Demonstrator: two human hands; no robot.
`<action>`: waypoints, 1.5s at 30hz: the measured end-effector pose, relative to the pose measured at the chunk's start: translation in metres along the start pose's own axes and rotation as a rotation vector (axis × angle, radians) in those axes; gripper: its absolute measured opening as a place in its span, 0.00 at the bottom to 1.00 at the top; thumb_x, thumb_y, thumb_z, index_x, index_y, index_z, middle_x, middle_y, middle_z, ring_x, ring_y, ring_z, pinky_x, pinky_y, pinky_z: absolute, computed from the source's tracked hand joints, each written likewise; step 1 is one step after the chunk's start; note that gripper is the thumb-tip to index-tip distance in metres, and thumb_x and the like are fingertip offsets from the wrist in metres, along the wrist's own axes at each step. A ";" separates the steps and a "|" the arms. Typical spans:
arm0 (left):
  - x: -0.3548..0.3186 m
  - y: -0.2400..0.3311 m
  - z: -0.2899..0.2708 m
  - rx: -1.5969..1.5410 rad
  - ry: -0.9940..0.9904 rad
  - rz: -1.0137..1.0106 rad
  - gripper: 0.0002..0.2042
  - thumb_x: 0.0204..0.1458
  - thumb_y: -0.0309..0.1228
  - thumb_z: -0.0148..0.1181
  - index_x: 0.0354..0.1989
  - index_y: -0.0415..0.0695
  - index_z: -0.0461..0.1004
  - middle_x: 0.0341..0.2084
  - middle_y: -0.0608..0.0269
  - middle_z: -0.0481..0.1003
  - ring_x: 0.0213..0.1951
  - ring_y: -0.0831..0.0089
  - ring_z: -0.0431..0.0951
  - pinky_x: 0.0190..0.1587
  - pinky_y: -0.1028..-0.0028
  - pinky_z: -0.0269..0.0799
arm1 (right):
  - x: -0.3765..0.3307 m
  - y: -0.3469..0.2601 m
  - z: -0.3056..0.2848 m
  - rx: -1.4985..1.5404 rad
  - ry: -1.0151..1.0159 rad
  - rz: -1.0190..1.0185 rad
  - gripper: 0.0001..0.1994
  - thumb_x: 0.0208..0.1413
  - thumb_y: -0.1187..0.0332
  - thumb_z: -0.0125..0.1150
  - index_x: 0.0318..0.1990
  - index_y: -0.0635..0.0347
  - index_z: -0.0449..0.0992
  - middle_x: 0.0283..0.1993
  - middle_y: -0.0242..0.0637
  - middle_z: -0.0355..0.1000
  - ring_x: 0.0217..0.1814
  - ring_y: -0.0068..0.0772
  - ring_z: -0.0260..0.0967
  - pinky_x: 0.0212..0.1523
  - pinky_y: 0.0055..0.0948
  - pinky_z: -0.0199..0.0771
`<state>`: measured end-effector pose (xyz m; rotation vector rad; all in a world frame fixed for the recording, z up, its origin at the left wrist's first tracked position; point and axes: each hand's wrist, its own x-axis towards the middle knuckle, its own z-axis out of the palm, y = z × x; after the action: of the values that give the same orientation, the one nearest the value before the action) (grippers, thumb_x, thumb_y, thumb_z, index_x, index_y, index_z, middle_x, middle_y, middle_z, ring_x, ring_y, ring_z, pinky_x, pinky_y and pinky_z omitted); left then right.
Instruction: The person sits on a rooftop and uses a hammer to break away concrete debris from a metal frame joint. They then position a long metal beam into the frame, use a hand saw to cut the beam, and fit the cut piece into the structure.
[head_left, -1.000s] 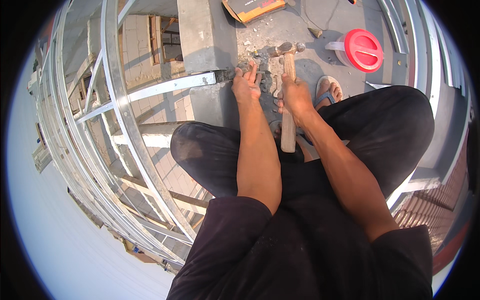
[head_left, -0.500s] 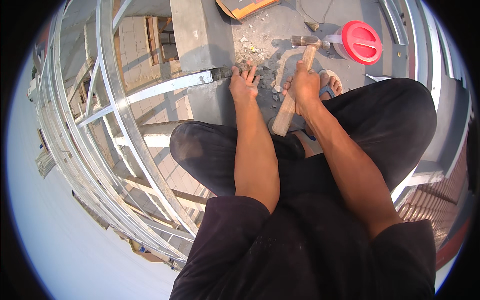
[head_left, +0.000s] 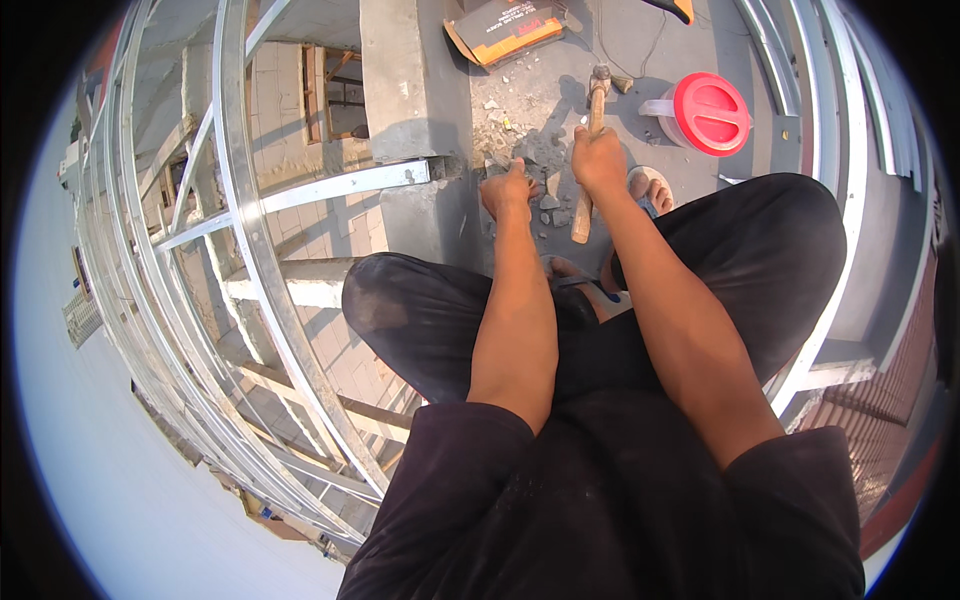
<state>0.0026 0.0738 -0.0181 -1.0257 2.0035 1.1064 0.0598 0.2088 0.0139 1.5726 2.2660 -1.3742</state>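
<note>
My right hand (head_left: 600,162) is wrapped around the wooden handle of a hammer (head_left: 583,220), its metal head pointing away from me. To its left, my left hand (head_left: 507,192) is down at the broken concrete rubble (head_left: 548,205) with its fingers curled in; what they hold, if anything, I cannot make out. Just left of that hand is a grey concrete ledge (head_left: 415,95) with a broken notch in it. The end of a silvery metal bar (head_left: 350,180) lies at this notch.
A clear jug with a red lid (head_left: 712,115) stands to the right. Beyond the rubble lies an orange and black cardboard box (head_left: 515,32). Metal framing (head_left: 240,190) spans an open drop on the left. Long metal profiles (head_left: 855,150) run along the right.
My left hand has gone from spread fingers to curled ones over the rubble. The hammer has turned, its head now pointing away from me. The view has shifted slightly.
</note>
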 end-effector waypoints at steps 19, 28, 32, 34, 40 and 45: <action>-0.171 0.087 -0.224 -0.111 -0.291 0.862 0.21 0.63 0.38 0.62 0.59 0.38 0.77 0.39 0.54 0.84 0.40 0.74 0.83 0.47 0.73 0.76 | -0.012 -0.031 -0.006 -0.203 0.014 -0.322 0.16 0.59 0.65 0.62 0.52 0.62 0.79 0.46 0.56 0.80 0.52 0.55 0.78 0.54 0.48 0.76; -0.020 -0.070 -0.333 0.059 0.435 0.579 0.25 0.64 0.47 0.60 0.53 0.33 0.79 0.39 0.44 0.84 0.42 0.58 0.85 0.47 0.65 0.77 | -0.104 -0.164 -0.002 -0.472 -0.456 -1.150 0.14 0.63 0.69 0.56 0.54 0.52 0.79 0.45 0.52 0.78 0.43 0.60 0.79 0.44 0.52 0.79; 0.036 -0.156 -0.269 -0.298 0.467 0.477 0.25 0.63 0.51 0.62 0.52 0.38 0.80 0.37 0.48 0.85 0.36 0.61 0.86 0.41 0.66 0.79 | -0.119 -0.190 0.056 -1.050 -0.585 -1.383 0.28 0.63 0.71 0.48 0.72 0.47 0.65 0.43 0.51 0.81 0.42 0.57 0.82 0.42 0.54 0.82; 0.020 -0.142 -0.270 -0.341 0.465 0.473 0.26 0.63 0.54 0.60 0.50 0.40 0.81 0.35 0.48 0.85 0.37 0.58 0.86 0.42 0.62 0.79 | -0.125 -0.192 0.058 -1.239 -0.598 -1.302 0.30 0.64 0.68 0.48 0.75 0.52 0.61 0.37 0.49 0.82 0.38 0.53 0.83 0.39 0.51 0.82; -0.014 -0.106 -0.281 -0.001 0.528 0.266 0.30 0.63 0.62 0.50 0.48 0.46 0.82 0.37 0.51 0.85 0.41 0.48 0.85 0.45 0.53 0.78 | -0.118 -0.194 0.057 -1.284 -0.521 -1.292 0.22 0.64 0.63 0.51 0.63 0.62 0.73 0.34 0.50 0.82 0.37 0.52 0.83 0.37 0.48 0.81; -0.018 -0.101 -0.284 -0.062 0.421 0.269 0.28 0.63 0.61 0.50 0.48 0.48 0.82 0.37 0.54 0.85 0.43 0.50 0.85 0.47 0.53 0.77 | -0.130 -0.193 0.042 -1.422 -0.559 -1.283 0.17 0.64 0.60 0.54 0.42 0.63 0.83 0.37 0.49 0.82 0.38 0.53 0.83 0.40 0.49 0.82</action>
<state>0.0563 -0.2048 0.0855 -1.1165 2.5149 1.1687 -0.0453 0.0703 0.1735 -0.6606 2.5385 0.1684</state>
